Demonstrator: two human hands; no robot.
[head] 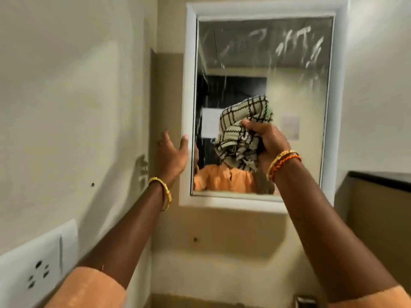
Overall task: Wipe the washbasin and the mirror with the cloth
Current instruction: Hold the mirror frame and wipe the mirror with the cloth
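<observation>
A mirror point(295, 92) in a white frame hangs on the wall ahead, its upper glass streaked with smears. My right hand point(265, 138) grips a bunched checked cloth point(239, 130), cream with dark lines, held up against the lower middle of the glass. My left hand point(172, 152) is spread with straight fingers, its thumb against the frame's left edge and the other fingers by the wall beside it. The washbasin is out of view below.
A white socket plate point(37, 265) sits on the left wall near my left sleeve. A dark ledge point(380, 177) runs along the right wall. A small metal fitting point(305, 301) shows at the bottom edge. Small holes mark the wall under the mirror.
</observation>
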